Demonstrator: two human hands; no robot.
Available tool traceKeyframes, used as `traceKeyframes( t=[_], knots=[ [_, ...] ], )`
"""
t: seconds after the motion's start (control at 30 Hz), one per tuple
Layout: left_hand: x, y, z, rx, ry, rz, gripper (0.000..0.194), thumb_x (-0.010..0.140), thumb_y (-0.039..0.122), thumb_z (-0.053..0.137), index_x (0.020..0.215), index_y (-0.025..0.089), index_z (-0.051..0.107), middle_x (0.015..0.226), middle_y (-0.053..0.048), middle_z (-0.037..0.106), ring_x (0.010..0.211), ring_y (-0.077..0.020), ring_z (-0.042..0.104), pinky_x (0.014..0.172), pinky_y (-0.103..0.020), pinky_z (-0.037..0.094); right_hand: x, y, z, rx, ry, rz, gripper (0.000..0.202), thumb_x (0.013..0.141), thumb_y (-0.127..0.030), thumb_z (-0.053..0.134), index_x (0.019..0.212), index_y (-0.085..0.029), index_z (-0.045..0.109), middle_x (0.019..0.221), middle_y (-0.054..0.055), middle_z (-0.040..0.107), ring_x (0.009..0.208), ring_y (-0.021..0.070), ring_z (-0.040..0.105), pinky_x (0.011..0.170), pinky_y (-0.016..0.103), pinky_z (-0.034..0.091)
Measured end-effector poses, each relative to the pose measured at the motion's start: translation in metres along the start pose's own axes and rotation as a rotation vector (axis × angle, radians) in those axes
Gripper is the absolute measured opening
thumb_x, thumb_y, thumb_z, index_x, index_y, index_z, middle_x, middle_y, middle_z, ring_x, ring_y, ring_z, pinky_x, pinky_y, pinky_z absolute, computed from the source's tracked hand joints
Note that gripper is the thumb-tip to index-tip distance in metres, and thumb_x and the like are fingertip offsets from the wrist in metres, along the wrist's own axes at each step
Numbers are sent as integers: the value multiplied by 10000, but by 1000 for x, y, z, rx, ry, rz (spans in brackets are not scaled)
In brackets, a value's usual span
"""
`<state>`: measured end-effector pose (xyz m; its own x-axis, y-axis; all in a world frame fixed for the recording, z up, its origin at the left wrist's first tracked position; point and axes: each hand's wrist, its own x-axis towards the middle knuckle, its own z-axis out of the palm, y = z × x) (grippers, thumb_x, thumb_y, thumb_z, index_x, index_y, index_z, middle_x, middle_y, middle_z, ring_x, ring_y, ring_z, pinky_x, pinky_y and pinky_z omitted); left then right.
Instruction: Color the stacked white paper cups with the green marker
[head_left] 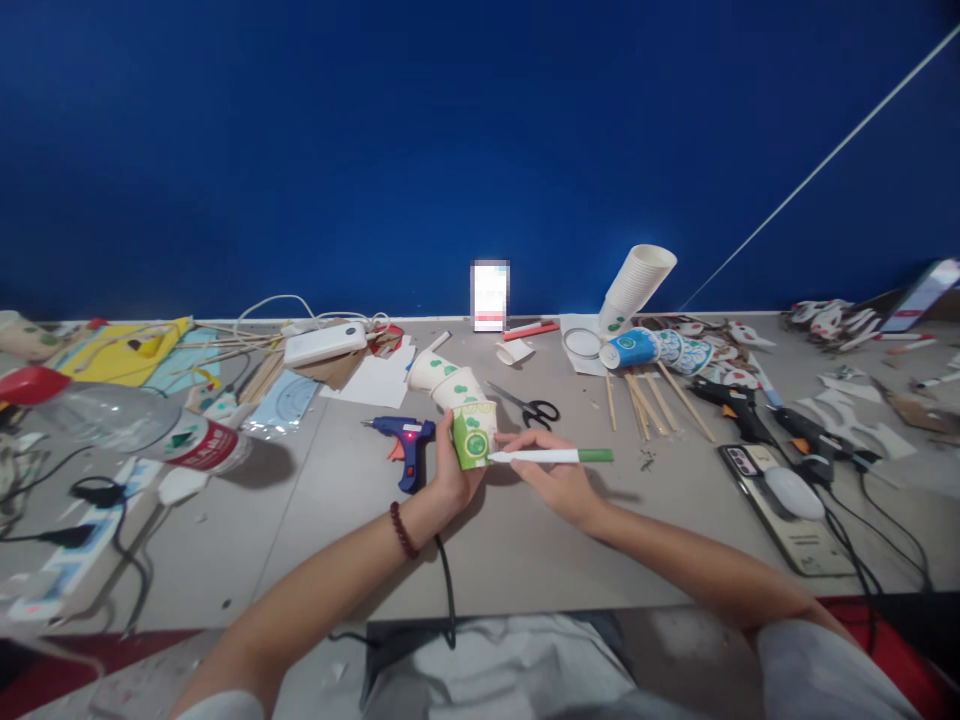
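My left hand (451,480) is wrapped round a green-and-white paper cup (472,438), low over the middle of the table. Behind it, more white paper cups (453,385) with green leaf prints run in a bent chain toward the back. Between the fingers of my right hand (559,485) is a white marker (551,456) with a green end pointing right. Its other tip meets or nearly meets the printed side of the cup. A blue glue gun (407,440) lies just left of my left hand. Black-handled scissors (536,410) rest beyond my right hand.
A plastic bottle (180,430) and a power strip (90,540) are at the left. At the right lie a phone (787,510) and black glue guns (814,440). Stacked paper cups (637,285) lean by the blue wall, near wooden sticks (645,405). Another phone (490,296) stands upright.
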<state>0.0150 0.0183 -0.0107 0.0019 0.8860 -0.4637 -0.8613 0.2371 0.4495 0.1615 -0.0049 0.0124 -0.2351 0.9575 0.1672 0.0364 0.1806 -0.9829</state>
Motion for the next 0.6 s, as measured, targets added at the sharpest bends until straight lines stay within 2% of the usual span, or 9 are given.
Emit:
traceKeyframes(
  t=[0.23,0.47,0.6],
  knots=[
    [2,-1,-1,-19,15,-17,407,819,488,583,976,135,709,860,-75,733,718,-194,673,682,-301,539,-1,4,0,3,-36,-14,33,774,-207,685,764,-237,694,851,37,782,1117,292,707,1018,489,514],
    [0,1,1,2,26,-7,386,825,471,571,994,154,713,863,-69,736,714,-193,672,699,-313,543,0,0,0,-13,-6,-18,49,808,-280,703,827,-238,687,933,68,790,1060,280,728,986,481,537],
    [0,1,1,1,8,-9,388,833,476,567,984,150,714,875,-74,736,732,-196,678,681,-300,541,1,1,1,-24,-11,-21,17,793,-258,700,802,-246,691,914,52,786,1064,279,727,994,483,534]
  ],
)
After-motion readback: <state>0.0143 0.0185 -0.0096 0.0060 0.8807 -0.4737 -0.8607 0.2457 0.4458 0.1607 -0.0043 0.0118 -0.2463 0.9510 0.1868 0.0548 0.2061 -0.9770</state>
